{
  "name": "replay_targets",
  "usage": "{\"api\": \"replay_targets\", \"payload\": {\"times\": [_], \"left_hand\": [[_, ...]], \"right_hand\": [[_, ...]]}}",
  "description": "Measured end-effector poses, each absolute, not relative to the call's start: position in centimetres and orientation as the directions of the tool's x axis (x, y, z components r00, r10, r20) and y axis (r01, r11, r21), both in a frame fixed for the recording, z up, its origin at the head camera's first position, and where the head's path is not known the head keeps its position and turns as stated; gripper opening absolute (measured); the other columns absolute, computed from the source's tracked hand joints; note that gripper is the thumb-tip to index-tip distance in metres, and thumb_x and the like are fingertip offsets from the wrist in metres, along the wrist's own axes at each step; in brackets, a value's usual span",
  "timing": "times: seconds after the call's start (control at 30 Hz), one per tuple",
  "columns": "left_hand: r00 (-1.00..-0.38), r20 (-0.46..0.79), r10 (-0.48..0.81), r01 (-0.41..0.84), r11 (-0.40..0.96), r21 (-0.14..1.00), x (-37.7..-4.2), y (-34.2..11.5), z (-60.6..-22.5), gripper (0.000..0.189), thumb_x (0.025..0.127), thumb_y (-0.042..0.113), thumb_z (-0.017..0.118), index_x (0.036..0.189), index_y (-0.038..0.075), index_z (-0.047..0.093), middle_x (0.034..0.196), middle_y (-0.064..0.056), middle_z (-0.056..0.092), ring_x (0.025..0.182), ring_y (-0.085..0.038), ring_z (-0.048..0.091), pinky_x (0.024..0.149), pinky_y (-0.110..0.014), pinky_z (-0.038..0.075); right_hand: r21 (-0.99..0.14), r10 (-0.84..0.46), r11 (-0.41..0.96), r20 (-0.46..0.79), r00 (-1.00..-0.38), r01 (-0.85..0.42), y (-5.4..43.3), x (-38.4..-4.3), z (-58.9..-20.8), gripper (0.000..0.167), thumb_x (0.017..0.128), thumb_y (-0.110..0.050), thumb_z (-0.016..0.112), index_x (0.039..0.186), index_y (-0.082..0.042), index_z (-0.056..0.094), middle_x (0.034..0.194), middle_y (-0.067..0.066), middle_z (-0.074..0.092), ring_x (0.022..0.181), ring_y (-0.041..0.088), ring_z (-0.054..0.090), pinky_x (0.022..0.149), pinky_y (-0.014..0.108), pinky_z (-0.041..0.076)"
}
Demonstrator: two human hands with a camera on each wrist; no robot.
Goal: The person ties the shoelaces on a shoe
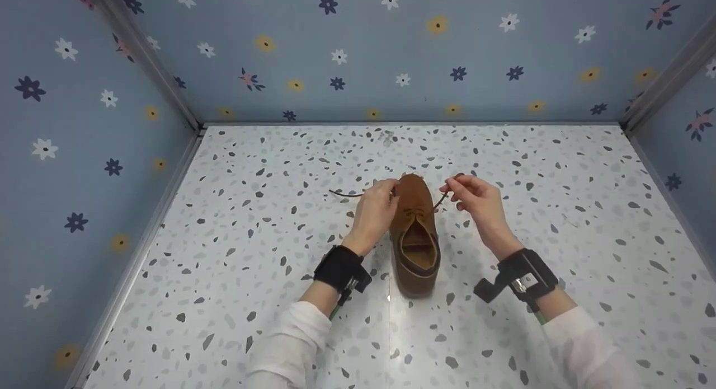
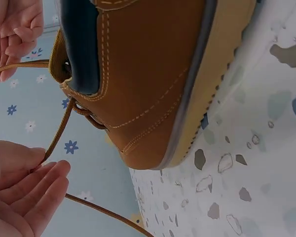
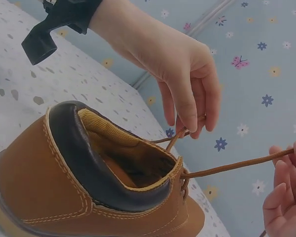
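My left hand [image 1: 373, 212] pinches the left lace [image 2: 59, 131] between thumb and fingers, its loose tail trailing past my fingertips. My right hand [image 1: 482, 205] pinches the right lace [image 1: 442, 200] on the other side. The brown shoe [image 1: 414, 190] sits upright on the speckled surface [image 1: 224, 322] between my hands, toe pointing away from me, towards the flowered wall [image 1: 369, 53].

Soft, even light, seemingly from above, fills the head view, with a pale glare on the near middle of the counter [image 1: 224, 322] and faint, blurred-edged shadows beside the shoe [image 1: 418, 246]. Both wrist views look dimmer and hazier, with fine detail slightly soft.
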State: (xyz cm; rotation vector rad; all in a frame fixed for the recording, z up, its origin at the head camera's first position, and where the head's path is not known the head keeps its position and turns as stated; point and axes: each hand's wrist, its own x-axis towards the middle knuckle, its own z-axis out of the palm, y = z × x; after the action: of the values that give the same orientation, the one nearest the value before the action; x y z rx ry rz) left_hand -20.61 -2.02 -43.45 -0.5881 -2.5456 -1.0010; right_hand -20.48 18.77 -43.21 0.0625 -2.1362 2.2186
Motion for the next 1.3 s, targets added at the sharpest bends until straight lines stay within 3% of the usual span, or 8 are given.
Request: {"api": "replay_targets", "payload": {"times": [0.13,0.27,0.37,0.5,0.8,1.1,1.3], "left_hand": [[-0.838,0.468,0.280,0.530,0.619,0.579,-20.7,-1.1,-43.2,0.029,0.082,-0.010,0.056,0.110,-0.003,0.047,0.088,-0.011,0.061,0.075,-0.022,0.059,0.062,-0.025,0.047],[-0.852,0.435,0.291,0.521,0.552,0.651,-20.7,-0.5,-43.0,0.031,0.084,-0.010,0.054,0.110,-0.002,0.039,0.088,-0.012,0.063,0.076,-0.021,0.060,0.063,-0.024,0.046],[-0.866,0.411,0.285,0.500,0.509,0.700,-20.7,-0.2,-42.9,0.027,0.083,-0.011,0.056,0.105,-0.002,0.042,0.089,-0.012,0.064,0.083,-0.021,0.061,0.071,-0.023,0.046],[-0.885,0.373,0.279,0.464,0.457,0.759,-20.9,-0.2,-42.8,0.020,0.081,-0.012,0.057,0.098,-0.002,0.052,0.090,-0.011,0.064,0.086,-0.018,0.060,0.073,-0.020,0.044],[-0.916,0.256,0.309,0.366,0.385,0.847,-21.1,-0.4,-42.0,0.018,0.082,-0.009,0.058,0.097,-0.001,0.064,0.092,-0.007,0.064,0.086,-0.012,0.059,0.073,-0.019,0.044],[-0.912,0.220,0.347,0.352,0.382,0.854,-21.2,-0.3,-41.6,0.020,0.081,-0.006,0.060,0.099,0.001,0.065,0.093,-0.005,0.064,0.085,-0.011,0.058,0.073,-0.019,0.043],[-0.888,0.244,0.390,0.400,0.394,0.827,-21.1,-0.5,-41.3,0.016,0.079,-0.005,0.061,0.093,0.001,0.064,0.088,-0.004,0.063,0.081,-0.011,0.057,0.070,-0.020,0.043]], "right_hand": [[-0.997,0.023,0.006,0.083,-0.996,-0.083,18.2,-20.1,-42.0,0.031,0.083,-0.026,0.067,0.093,0.003,0.061,0.087,0.015,0.065,0.066,0.017,0.052,0.056,0.024,0.042],[-0.992,-0.024,-0.079,0.106,-0.994,-0.103,19.0,-22.0,-44.0,0.023,0.082,-0.020,0.069,0.094,-0.001,0.063,0.088,0.014,0.065,0.066,0.017,0.053,0.054,0.022,0.041],[-0.986,-0.053,-0.109,0.130,-0.990,-0.123,19.1,-22.7,-44.3,0.022,0.082,-0.019,0.068,0.094,-0.001,0.064,0.088,0.014,0.065,0.066,0.019,0.053,0.054,0.022,0.041],[-0.989,-0.037,-0.008,0.145,-0.989,-0.145,17.6,-21.3,-40.5,0.026,0.084,-0.022,0.067,0.094,0.002,0.062,0.088,0.016,0.064,0.066,0.018,0.051,0.054,0.023,0.040],[-0.969,-0.105,0.102,0.216,-0.971,-0.226,15.5,-19.7,-34.9,0.018,0.087,-0.002,0.059,0.092,0.014,0.058,0.082,0.016,0.064,0.063,0.013,0.050,0.053,0.021,0.037],[-0.943,-0.157,0.204,0.233,-0.960,-0.263,14.6,-20.1,-33.7,0.017,0.087,-0.003,0.059,0.092,0.014,0.060,0.084,0.020,0.063,0.065,0.015,0.047,0.054,0.020,0.035],[-0.941,-0.180,0.201,0.237,-0.955,-0.271,14.5,-22.3,-35.1,0.018,0.086,-0.009,0.063,0.091,0.008,0.064,0.079,0.011,0.064,0.071,0.015,0.054,0.062,0.023,0.040]]}}
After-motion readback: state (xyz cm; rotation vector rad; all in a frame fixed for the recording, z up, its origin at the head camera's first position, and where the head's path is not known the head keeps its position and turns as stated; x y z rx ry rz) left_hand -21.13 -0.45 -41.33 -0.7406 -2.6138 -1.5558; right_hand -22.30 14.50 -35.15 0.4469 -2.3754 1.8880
